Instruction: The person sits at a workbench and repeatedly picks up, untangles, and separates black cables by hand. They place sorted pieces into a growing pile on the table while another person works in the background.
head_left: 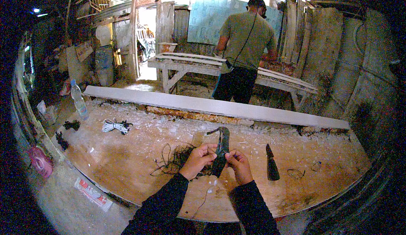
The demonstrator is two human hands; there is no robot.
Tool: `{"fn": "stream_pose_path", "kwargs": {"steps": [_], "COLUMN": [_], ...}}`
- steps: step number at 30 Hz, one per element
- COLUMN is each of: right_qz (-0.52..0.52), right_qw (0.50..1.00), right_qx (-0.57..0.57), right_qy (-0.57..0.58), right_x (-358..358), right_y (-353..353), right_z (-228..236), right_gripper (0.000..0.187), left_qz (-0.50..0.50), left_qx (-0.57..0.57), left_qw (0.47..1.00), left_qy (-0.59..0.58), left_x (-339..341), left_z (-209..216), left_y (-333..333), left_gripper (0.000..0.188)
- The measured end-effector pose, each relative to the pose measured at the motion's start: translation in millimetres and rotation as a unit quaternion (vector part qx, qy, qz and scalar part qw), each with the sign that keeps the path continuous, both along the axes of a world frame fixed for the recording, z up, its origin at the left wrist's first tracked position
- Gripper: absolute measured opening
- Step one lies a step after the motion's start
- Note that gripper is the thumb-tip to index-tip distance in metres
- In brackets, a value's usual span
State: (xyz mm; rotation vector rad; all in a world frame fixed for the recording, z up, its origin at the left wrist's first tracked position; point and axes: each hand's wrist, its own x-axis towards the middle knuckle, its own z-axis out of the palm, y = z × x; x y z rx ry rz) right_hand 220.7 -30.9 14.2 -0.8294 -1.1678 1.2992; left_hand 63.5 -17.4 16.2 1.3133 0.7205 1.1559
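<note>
Both hands are over the middle of the wooden table. A dark, flat strip [223,144] with a bent upper end stands up between them; its exact kind is unclear. My left hand [198,160] pinches it from the left, fingertips together. From the other side, my right hand [239,165] grips its edge between thumb and fingers. A tangle of thin black cord [179,156] lies beside and partly behind my left hand. Right of my right hand, apart from it, rests a dark tapered piece [272,163] with a narrow far end.
A long white board [211,105] runs along the table's [139,150] far edge. At the left are a plastic bottle [78,99], a bundle of white cord [116,126] and small black bundles [71,125]. Loose wire loops [296,173] lie right. Beyond, a person [247,40] stands at another bench [186,65].
</note>
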Motion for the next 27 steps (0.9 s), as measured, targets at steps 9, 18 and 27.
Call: {"fn": "stream_pose_path", "kwargs": {"steps": [9, 18, 27], "right_qz": [0.008, 0.04, 0.096], "right_qw": [0.999, 0.991, 0.994], "right_qx": [-0.005, -0.082, -0.047], "right_qy": [0.053, 0.102, 0.007], "right_x": [3, 4, 2], "right_y": [3, 1, 8], "right_z": [-3, 4, -21], "right_gripper": [0.009, 0.014, 0.027], "left_qz": [-0.021, -0.051, -0.009], "left_qx": [0.04, 0.063, 0.027], "left_qw": [0.998, 0.994, 0.998], "left_qy": [0.034, 0.066, 0.047], "left_x": [1, 3, 8], "left_z": [2, -2, 2], "left_y": [-2, -2, -6], "left_gripper": [0.034, 0.037, 0.027]}}
